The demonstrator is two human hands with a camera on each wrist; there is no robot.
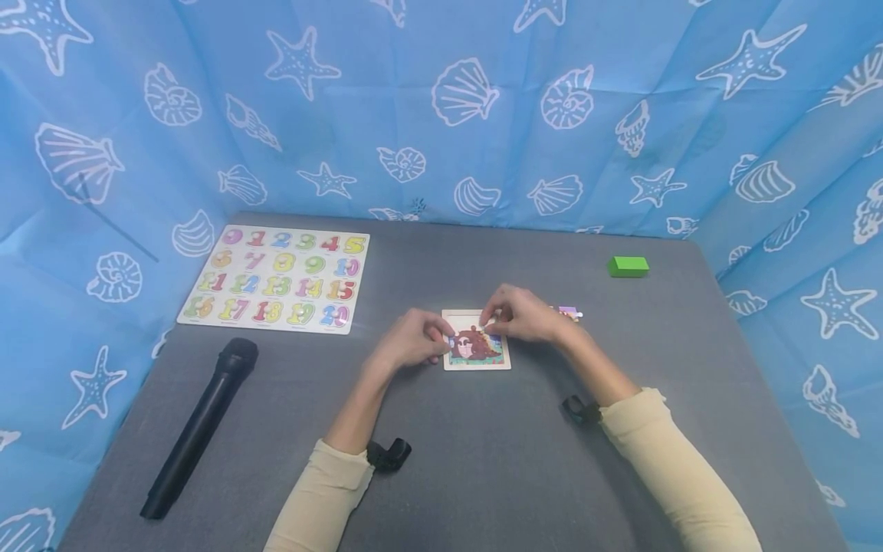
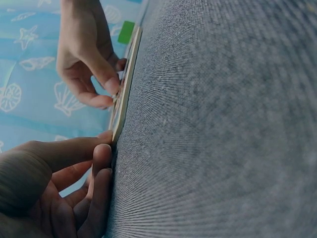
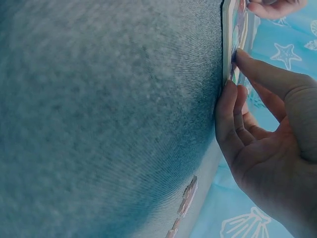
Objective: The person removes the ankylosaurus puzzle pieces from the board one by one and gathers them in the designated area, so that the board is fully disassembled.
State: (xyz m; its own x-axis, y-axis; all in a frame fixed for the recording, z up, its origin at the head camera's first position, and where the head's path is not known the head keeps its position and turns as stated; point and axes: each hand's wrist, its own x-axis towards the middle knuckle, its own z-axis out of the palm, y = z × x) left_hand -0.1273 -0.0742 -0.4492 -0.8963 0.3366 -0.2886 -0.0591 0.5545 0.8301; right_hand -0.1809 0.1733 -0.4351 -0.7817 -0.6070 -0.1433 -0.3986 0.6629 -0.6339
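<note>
A small square jigsaw puzzle board (image 1: 477, 367) with a pale frame lies at the middle of the table. Its picture shows a figure with long brown hair, and a pale strip shows at the top. My left hand (image 1: 411, 337) pinches the board's left edge, thumb on top and fingers against the side. At the upper right of the board, the thumb and index finger of my right hand (image 1: 527, 313) pinch a small puzzle piece (image 2: 115, 97), mostly hidden by the fingertips. Loose puzzle pieces (image 3: 187, 197) lie on the table beyond my right wrist.
A number puzzle board (image 1: 276, 280) lies at the back left, with a black microphone (image 1: 200, 429) in front of it. At the back right sits a green block (image 1: 628, 267). Blue shell-patterned curtain (image 1: 414, 100) surrounds the grey table (image 1: 483, 475) at back and sides.
</note>
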